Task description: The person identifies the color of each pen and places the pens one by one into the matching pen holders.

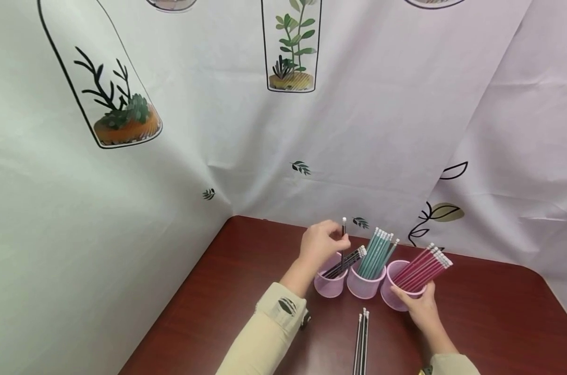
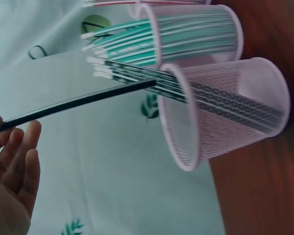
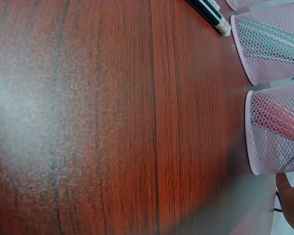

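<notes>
My left hand (image 1: pixel 320 244) pinches a black pencil (image 2: pixel 78 103) near its white-eraser end, held above the left pink mesh cup (image 1: pixel 329 288). The pencil's lower end overlaps the cup's mouth in the left wrist view. Several black pencils (image 1: pixel 342 267) lean inside that cup, eraser ends up. Beside it, the middle mesh cup (image 1: pixel 364 289) contains several teal pencils (image 1: pixel 376 256). My right hand (image 1: pixel 423 309) grips the right mesh cup (image 3: pixel 272 132), thumb at the front of its rim. Dark pink pencils (image 1: pixel 421 270) lean to the right in this cup.
A few black pencils (image 1: pixel 361 341) lie on the dark red wooden table (image 1: pixel 204 307) in front of the cups, erasers facing them. Behind the table hangs a white cloth (image 1: pixel 246 135) printed with plants; it also runs along the left side.
</notes>
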A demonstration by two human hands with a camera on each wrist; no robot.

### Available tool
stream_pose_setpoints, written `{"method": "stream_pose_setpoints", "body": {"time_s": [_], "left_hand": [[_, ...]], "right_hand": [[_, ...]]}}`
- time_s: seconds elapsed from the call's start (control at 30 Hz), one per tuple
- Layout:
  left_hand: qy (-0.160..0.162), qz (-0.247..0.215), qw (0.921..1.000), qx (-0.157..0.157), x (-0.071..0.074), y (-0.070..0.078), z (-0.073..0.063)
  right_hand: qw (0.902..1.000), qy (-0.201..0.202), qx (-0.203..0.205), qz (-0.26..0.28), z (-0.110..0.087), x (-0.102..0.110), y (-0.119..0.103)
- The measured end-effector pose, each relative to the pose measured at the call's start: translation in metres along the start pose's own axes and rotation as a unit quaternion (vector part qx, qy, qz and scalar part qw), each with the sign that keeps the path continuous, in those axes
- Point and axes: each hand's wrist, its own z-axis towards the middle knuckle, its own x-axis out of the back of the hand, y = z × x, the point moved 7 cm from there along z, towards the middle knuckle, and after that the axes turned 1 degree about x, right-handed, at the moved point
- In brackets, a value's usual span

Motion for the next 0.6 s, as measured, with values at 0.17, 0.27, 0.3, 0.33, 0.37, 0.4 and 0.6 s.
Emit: {"method": "stream_pose_setpoints", "body": {"time_s": [0.17,0.27,0.3,0.33,0.37,0.4,0.6], "left_hand": [[-0.055,0.036,0.9978,-0.010,-0.017,-0.007,-0.008],[-0.086,0.064,0.9936,-0.036,-0.029,-0.009,-0.014],[-0.096,0.076,0.9915,-0.044,-0.033,-0.009,-0.016],[-0.109,0.085,0.9892,-0.049,-0.038,-0.010,-0.019],[-0.121,0.094,0.9868,-0.052,-0.042,-0.011,-0.021],[-0.130,0.103,0.9846,-0.054,-0.046,-0.012,-0.024],[-0.173,0.118,0.9757,-0.066,-0.073,-0.017,-0.039]], "right_hand": [[1.0000,-0.001,-0.004,-0.001,0.000,0.000,0.001],[0.9999,-0.007,-0.009,-0.003,0.000,0.000,0.000],[0.9999,-0.009,-0.010,-0.004,0.000,0.000,0.000],[0.9999,-0.009,-0.011,-0.005,0.000,0.000,0.000],[0.9999,-0.008,-0.008,-0.004,0.000,0.000,-0.001],[1.0000,-0.005,-0.005,-0.005,0.000,0.000,-0.001],[0.9999,0.011,0.003,0.004,-0.001,0.000,0.000]]}}
